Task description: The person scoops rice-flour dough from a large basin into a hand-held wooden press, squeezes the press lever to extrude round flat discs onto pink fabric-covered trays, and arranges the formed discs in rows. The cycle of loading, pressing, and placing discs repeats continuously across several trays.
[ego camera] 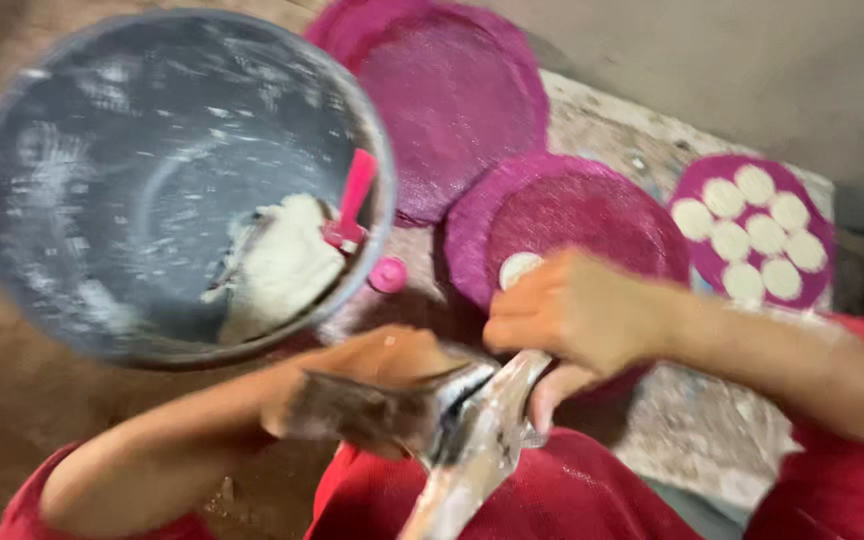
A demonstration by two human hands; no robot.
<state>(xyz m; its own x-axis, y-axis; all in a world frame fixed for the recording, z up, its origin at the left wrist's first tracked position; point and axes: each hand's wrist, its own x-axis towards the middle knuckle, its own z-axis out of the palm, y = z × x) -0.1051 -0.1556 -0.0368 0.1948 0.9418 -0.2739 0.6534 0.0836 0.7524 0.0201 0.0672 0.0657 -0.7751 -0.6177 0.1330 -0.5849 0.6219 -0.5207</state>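
Observation:
My left hand rests on a dough-smeared metal press held over my lap. My right hand grips the upper end of that press. Just past its fingers lies one flat white dough disc on a round magenta mat. The picture is blurred by motion, so the finger positions are unclear.
A large grey bowl at left holds a lump of white dough and a pink scoop. A small pink cap lies beside it. Another magenta mat sits behind, and a third at right carries several dough discs.

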